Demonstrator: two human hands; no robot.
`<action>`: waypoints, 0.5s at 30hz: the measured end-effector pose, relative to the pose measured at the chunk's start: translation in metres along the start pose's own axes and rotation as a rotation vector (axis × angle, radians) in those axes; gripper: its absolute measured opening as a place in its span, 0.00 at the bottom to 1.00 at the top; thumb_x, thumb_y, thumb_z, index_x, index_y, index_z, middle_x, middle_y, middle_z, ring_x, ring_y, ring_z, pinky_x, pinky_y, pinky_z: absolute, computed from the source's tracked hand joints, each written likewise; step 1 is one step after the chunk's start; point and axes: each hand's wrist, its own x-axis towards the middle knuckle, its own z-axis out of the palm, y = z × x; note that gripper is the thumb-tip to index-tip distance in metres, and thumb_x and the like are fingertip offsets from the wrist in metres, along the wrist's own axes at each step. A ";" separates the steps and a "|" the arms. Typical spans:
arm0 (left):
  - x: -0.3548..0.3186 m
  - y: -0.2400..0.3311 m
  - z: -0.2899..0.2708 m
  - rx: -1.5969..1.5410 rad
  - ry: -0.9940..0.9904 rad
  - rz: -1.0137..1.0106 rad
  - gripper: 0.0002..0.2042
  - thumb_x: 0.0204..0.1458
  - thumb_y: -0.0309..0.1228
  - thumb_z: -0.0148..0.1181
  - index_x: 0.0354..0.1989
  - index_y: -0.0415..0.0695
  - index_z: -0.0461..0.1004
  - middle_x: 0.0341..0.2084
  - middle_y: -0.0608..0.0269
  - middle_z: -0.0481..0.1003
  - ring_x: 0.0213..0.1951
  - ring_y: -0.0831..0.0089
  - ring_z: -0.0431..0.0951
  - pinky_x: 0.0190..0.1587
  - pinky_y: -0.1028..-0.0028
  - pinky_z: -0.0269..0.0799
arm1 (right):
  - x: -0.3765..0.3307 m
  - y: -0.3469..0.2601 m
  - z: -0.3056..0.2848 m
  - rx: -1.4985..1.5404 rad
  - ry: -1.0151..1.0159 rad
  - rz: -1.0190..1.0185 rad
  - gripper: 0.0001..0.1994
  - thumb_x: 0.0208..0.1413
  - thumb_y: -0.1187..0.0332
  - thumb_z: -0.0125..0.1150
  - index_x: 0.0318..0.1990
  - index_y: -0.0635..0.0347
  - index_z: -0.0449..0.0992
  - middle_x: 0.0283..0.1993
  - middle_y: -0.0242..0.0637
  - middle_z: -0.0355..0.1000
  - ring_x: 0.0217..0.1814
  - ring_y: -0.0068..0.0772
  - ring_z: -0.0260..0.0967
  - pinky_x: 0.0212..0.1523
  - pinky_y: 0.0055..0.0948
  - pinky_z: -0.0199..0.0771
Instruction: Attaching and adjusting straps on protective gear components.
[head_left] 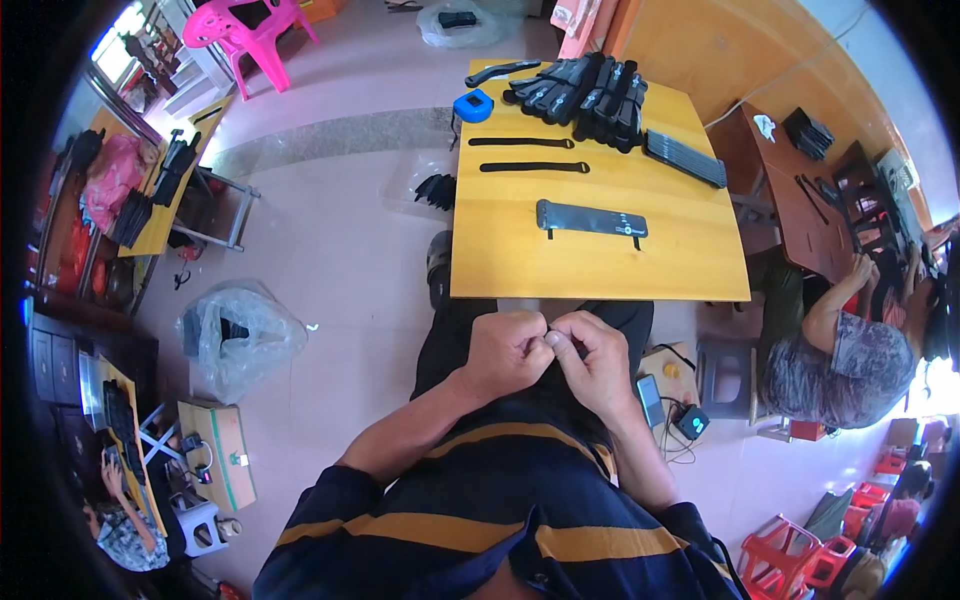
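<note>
My left hand [508,352] and my right hand [592,362] meet over my lap, just off the near edge of the yellow table [690,270]. Both are closed, thumbs and fingers pressed together; whatever they pinch is too small or hidden to name. Beyond them on the table lies a flat black strip-shaped piece [590,218] with two short black tabs sticking out toward me. Farther back are two narrow black straps [535,167], side by side, each with a loop at its right end.
At the table's back sit a heap of black strap-like pieces [590,95], a stack of flat black pieces [685,158] and a blue rounded device [473,106]. A clear plastic bag [240,335] lies on the floor at left. One person [840,360] works at right, another [130,520] at lower left.
</note>
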 end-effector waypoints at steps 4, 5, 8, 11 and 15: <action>0.000 0.000 0.000 0.021 0.015 -0.017 0.09 0.41 0.23 0.60 0.17 0.41 0.64 0.13 0.53 0.62 0.14 0.58 0.65 0.19 0.64 0.59 | 0.002 0.003 0.003 -0.036 0.038 -0.084 0.02 0.55 0.75 0.65 0.33 0.64 0.78 0.29 0.43 0.73 0.30 0.46 0.75 0.31 0.34 0.73; 0.001 0.001 -0.001 -0.004 0.014 -0.043 0.09 0.41 0.23 0.60 0.17 0.41 0.64 0.13 0.53 0.63 0.14 0.58 0.66 0.19 0.65 0.59 | 0.003 0.004 0.004 -0.034 0.038 -0.078 0.02 0.55 0.75 0.65 0.33 0.64 0.78 0.29 0.43 0.73 0.30 0.46 0.75 0.31 0.34 0.73; 0.000 -0.002 -0.004 -0.037 0.014 -0.066 0.08 0.41 0.22 0.60 0.18 0.41 0.66 0.12 0.55 0.62 0.14 0.63 0.64 0.19 0.67 0.58 | 0.005 0.006 0.008 -0.069 0.068 -0.131 0.02 0.54 0.76 0.65 0.33 0.63 0.77 0.29 0.43 0.73 0.30 0.46 0.74 0.30 0.35 0.73; 0.002 -0.004 -0.006 -0.025 0.009 -0.038 0.07 0.41 0.21 0.59 0.18 0.40 0.66 0.12 0.57 0.61 0.14 0.67 0.62 0.19 0.68 0.56 | 0.007 0.012 0.010 -0.034 0.071 -0.160 0.02 0.54 0.76 0.64 0.32 0.64 0.77 0.28 0.43 0.72 0.28 0.44 0.74 0.30 0.34 0.72; 0.012 0.000 -0.011 0.084 -0.059 0.060 0.09 0.40 0.21 0.60 0.17 0.41 0.64 0.12 0.57 0.61 0.14 0.64 0.62 0.19 0.66 0.56 | 0.005 0.025 0.009 0.103 0.020 -0.066 0.03 0.56 0.75 0.65 0.34 0.64 0.78 0.27 0.38 0.72 0.26 0.30 0.71 0.28 0.28 0.68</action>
